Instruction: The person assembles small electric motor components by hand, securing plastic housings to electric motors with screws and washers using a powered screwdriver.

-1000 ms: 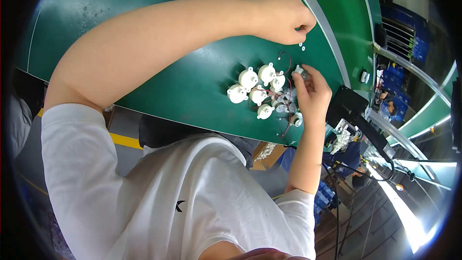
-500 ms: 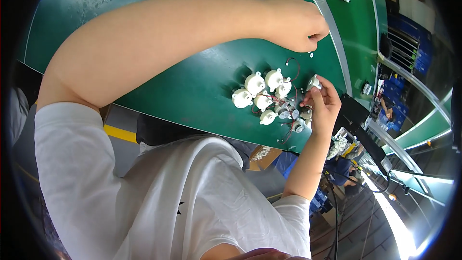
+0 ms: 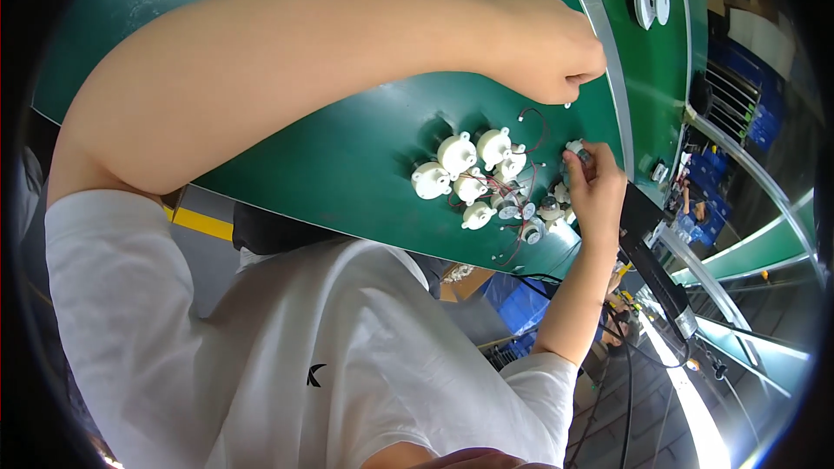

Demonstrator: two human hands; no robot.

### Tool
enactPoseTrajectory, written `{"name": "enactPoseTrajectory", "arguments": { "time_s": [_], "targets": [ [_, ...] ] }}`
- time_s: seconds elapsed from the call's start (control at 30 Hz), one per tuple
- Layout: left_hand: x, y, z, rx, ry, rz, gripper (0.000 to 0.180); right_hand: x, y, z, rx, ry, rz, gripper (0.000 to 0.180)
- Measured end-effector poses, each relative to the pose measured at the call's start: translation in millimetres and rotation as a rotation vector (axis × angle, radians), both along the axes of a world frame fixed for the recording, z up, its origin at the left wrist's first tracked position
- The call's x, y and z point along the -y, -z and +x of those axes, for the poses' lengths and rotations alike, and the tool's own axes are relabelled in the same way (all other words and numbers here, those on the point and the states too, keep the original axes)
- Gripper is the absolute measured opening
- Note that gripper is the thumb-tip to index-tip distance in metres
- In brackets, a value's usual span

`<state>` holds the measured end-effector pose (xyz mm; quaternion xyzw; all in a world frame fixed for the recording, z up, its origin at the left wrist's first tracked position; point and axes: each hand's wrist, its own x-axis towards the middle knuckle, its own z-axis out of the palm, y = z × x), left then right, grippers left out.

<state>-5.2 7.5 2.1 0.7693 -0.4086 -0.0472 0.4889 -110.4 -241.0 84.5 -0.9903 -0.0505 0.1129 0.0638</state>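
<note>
My left forearm reaches across the table, and my left hand point(image 3: 552, 52) is closed in a fist near the metal edge strip. What its fingers hold, if anything, is hidden; a tiny white piece point(image 3: 567, 105) shows just below them. My right hand point(image 3: 598, 195) pinches a small motor point(image 3: 576, 149), silvery with a white part, between thumb and fingers. Left of it stands a cluster of round white motor housings point(image 3: 457, 155) with small lugs. Several small metal motors point(image 3: 532, 231) with thin red and black wires point(image 3: 540, 126) lie among and beside them.
The green table point(image 3: 347, 152) has a curved metal strip point(image 3: 599, 17) at its far right side. Beyond it, a white round-faced device point(image 3: 651, 5) lies on another green surface. A black bar-shaped fixture point(image 3: 656, 247) stands right of my right hand. Below the table is a cardboard box point(image 3: 465, 282).
My right hand has lifted and turned slightly, with the small motor still pinched in it. My left fist has shifted a little, now nearly covering the tiny white piece. The whole view has shifted slightly.
</note>
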Motion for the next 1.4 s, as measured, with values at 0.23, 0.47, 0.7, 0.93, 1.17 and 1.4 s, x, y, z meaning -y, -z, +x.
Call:
{"name": "enactPoseTrajectory", "arguments": {
  "time_s": [0.23, 0.47, 0.7, 0.93, 1.17, 1.4],
  "targets": [
    [4.1, 7.9, -10.4, 0.302, 0.032, -0.186, 0.028, -6.1, -10.0, -1.0, -0.117, 0.255, 0.413, 0.020],
    [5.6, -14.5, -23.1, 0.463, 0.178, -0.409, 0.045, -36.3, -44.9, 6.6, -0.438, 0.389, 1.166, 0.017],
    [6.6, -20.6, -32.8, 0.316, 0.408, -0.340, 0.043, -35.3, -33.2, -1.1, -0.455, 0.170, 1.043, 0.027],
    [-17.7, -27.8, -28.5, 0.184, 0.116, -0.356, 0.037, 47.7, -32.7, -46.6, 0.268, 0.383, 0.792, 0.025],
    [-53.7, -21.5, -37.7, 0.096, -0.002, 0.054, 0.033, 59.0, 3.3, -79.0, 0.363, 0.245, 0.306, 0.028],
    [-69.6, -28.8, -95.5, 0.228, -0.186, 0.282, 0.017, 83.8, 18.6, -74.7, 0.279, 0.321, 0.655, 0.018]
  ]
}}
